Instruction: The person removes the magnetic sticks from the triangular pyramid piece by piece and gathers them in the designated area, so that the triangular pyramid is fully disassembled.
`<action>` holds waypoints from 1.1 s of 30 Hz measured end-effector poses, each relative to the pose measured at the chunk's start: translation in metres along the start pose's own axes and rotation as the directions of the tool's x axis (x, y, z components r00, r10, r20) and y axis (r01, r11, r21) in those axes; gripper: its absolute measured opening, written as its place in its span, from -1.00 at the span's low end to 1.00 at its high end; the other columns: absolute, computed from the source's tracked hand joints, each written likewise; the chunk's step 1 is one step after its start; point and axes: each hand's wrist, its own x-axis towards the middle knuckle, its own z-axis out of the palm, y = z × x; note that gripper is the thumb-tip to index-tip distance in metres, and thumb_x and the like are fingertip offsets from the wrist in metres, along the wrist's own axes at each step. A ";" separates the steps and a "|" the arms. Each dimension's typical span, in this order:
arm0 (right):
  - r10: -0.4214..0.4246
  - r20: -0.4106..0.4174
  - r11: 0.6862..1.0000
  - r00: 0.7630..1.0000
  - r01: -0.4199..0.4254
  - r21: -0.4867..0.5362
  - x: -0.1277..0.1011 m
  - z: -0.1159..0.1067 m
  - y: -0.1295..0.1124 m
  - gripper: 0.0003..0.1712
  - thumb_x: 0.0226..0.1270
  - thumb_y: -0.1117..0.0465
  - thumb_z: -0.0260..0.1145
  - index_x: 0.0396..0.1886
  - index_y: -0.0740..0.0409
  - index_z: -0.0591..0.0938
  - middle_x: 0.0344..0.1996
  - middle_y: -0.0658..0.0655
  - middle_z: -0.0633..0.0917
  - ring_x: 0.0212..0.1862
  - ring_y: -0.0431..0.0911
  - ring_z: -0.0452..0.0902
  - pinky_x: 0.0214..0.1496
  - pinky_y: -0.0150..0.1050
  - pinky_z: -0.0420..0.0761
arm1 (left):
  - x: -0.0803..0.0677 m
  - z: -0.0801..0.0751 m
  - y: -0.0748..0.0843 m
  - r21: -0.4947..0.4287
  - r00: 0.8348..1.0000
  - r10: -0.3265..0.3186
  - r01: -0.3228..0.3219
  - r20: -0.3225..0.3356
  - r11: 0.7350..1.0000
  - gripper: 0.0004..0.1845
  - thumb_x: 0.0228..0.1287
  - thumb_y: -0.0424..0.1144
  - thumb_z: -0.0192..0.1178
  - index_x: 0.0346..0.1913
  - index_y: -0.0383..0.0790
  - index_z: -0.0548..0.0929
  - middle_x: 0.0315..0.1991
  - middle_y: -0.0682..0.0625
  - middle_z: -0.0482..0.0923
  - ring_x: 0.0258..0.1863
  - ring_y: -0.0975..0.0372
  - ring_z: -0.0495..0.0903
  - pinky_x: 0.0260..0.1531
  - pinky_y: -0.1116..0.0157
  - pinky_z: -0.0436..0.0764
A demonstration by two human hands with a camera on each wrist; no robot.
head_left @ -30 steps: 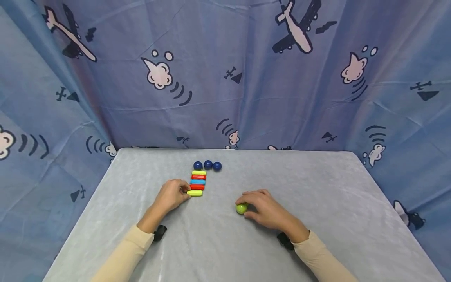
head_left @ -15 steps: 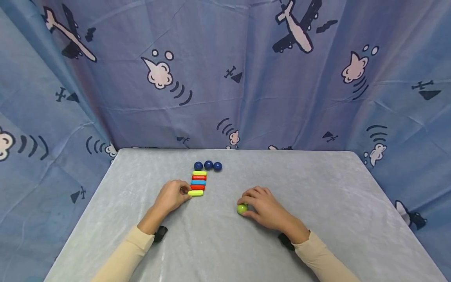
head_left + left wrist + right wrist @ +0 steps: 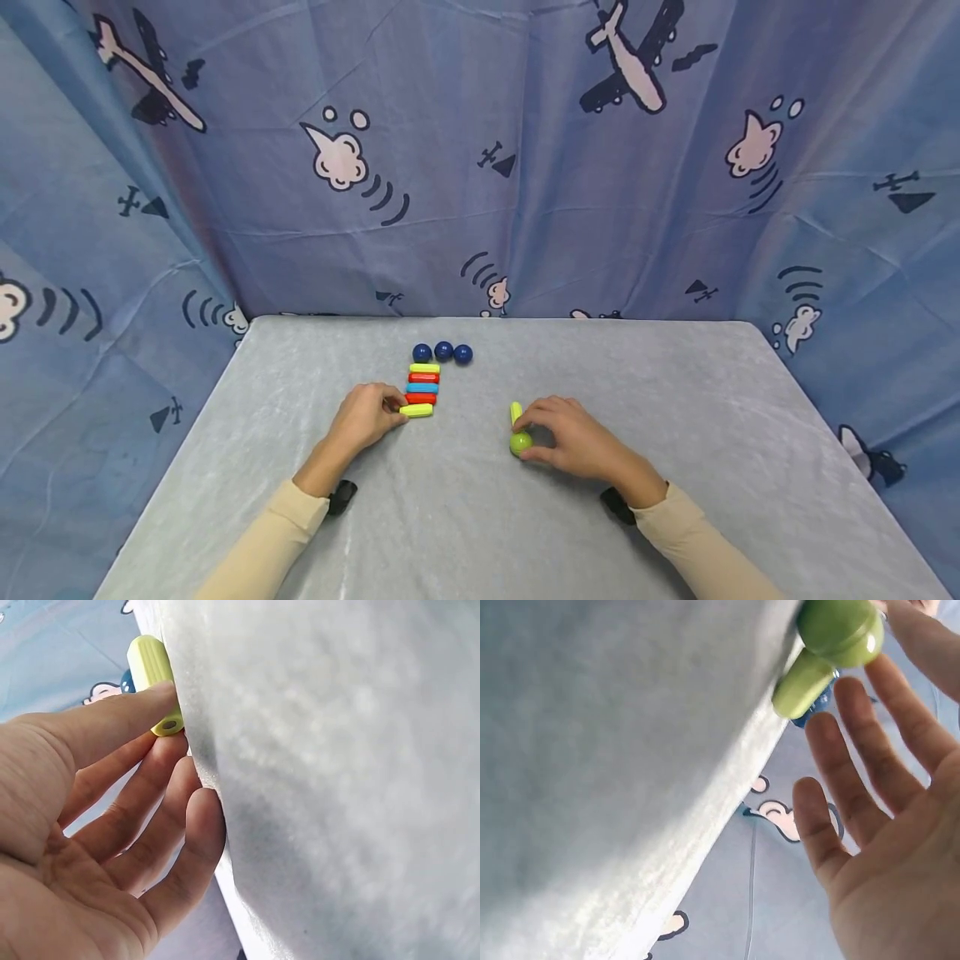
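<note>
My left hand [image 3: 367, 415] pinches a yellow-green toy stick [image 3: 417, 411] between thumb and forefinger, at the near end of a column of sticks. A dark round spot shows in this stick's end [image 3: 171, 724] in the left wrist view. Beyond it lie a red stick [image 3: 421, 398], a blue one [image 3: 422, 388] and more red and yellow sticks. With thumb and forefinger, my right hand [image 3: 573, 442] holds a glossy green ball [image 3: 520, 444]. Another yellow-green stick [image 3: 516, 412] points away behind the ball and appears to touch it in the right wrist view.
Three dark blue balls [image 3: 443, 351] sit in a row past the far end of the sticks. A grey cloth covers the table [image 3: 675, 400]. Blue curtains [image 3: 450, 167] with printed planes hang along the back and sides.
My right hand has shifted slightly to the right with the green ball. The yellow-green stick behind the ball has come into view. My left hand has stayed nearly still.
</note>
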 end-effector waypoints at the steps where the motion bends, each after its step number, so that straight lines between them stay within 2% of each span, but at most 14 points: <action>1: 0.003 0.004 1.000 1.000 -0.003 -0.007 0.000 0.000 0.000 -0.62 0.18 -0.06 0.49 -0.02 -0.13 0.70 -0.09 -0.15 0.67 0.01 -0.18 0.57 0.13 -0.04 0.51 | 0.000 0.000 0.000 -0.004 1.000 -0.001 0.001 0.000 1.000 -0.85 0.01 -0.27 0.53 -0.32 -0.14 0.79 -0.42 0.05 0.71 -0.45 0.32 0.57 -0.39 0.31 0.56; 5: -0.028 0.029 0.999 0.999 0.029 -0.014 -0.002 0.001 0.003 -0.66 0.22 -0.04 0.46 -0.02 -0.13 0.68 -0.14 -0.18 0.65 -0.06 -0.23 0.57 0.06 -0.14 0.57 | 0.000 0.003 0.003 -0.021 1.000 -0.011 0.010 -0.009 1.000 -0.85 -0.01 -0.28 0.54 -0.34 -0.14 0.79 -0.43 0.05 0.71 -0.46 0.32 0.57 -0.40 0.32 0.56; 9: -0.076 0.060 0.997 0.995 0.075 0.013 -0.005 -0.002 0.008 -0.69 0.27 0.05 0.44 0.01 -0.16 0.67 -0.10 -0.21 0.65 0.00 -0.24 0.58 0.10 -0.15 0.58 | -0.002 0.006 0.004 -0.027 0.999 -0.017 0.017 -0.026 0.999 -0.84 -0.03 -0.28 0.55 -0.35 -0.12 0.79 -0.45 0.07 0.71 -0.47 0.34 0.57 -0.40 0.33 0.56; 13: -0.090 0.085 0.995 0.992 0.085 0.056 -0.005 -0.006 0.009 -0.66 0.27 0.15 0.43 0.03 -0.16 0.66 -0.04 -0.23 0.67 0.06 -0.26 0.58 0.16 -0.13 0.58 | -0.003 0.004 0.003 -0.017 0.999 -0.021 0.020 -0.043 1.000 -0.82 -0.05 -0.28 0.56 -0.34 -0.11 0.78 -0.43 0.08 0.72 -0.46 0.34 0.59 -0.38 0.32 0.58; 17: -0.053 0.097 0.996 0.994 0.045 0.083 -0.005 -0.006 0.008 -0.62 0.25 0.05 0.46 0.07 -0.17 0.65 0.01 -0.22 0.66 0.10 -0.24 0.56 0.19 -0.10 0.56 | -0.002 0.003 0.002 -0.012 0.998 -0.014 0.013 -0.056 1.000 -0.81 -0.04 -0.28 0.56 -0.33 -0.12 0.78 -0.39 0.07 0.72 -0.45 0.32 0.60 -0.37 0.29 0.58; 22: 0.003 0.082 0.999 0.997 -0.006 0.039 -0.005 -0.001 0.008 -0.52 0.21 -0.12 0.46 0.11 -0.17 0.63 -0.02 -0.22 0.64 0.05 -0.24 0.57 0.14 -0.13 0.58 | -0.002 0.004 0.001 -0.010 0.998 -0.012 0.011 -0.063 1.000 -0.81 -0.04 -0.28 0.55 -0.32 -0.12 0.78 -0.38 0.07 0.72 -0.44 0.31 0.60 -0.37 0.29 0.58; 27: -0.039 0.066 0.999 0.997 0.040 -0.010 -0.004 0.001 0.011 -0.58 0.26 -0.08 0.42 0.09 -0.13 0.63 -0.06 -0.20 0.66 -0.02 -0.27 0.58 0.08 -0.16 0.60 | -0.002 0.005 0.000 -0.030 0.996 -0.008 0.005 -0.088 1.000 -0.81 -0.05 -0.29 0.55 -0.32 -0.11 0.78 -0.38 0.06 0.72 -0.42 0.30 0.62 -0.36 0.27 0.59; 33: -0.057 0.087 0.998 0.995 0.056 0.015 -0.003 0.001 0.015 -0.57 0.27 -0.05 0.42 0.12 -0.13 0.63 -0.05 -0.22 0.66 -0.03 -0.32 0.57 0.08 -0.17 0.60 | -0.003 0.005 0.000 -0.023 0.995 0.006 -0.008 -0.104 1.000 -0.81 -0.04 -0.29 0.55 -0.31 -0.11 0.78 -0.37 0.06 0.71 -0.42 0.29 0.61 -0.39 0.27 0.57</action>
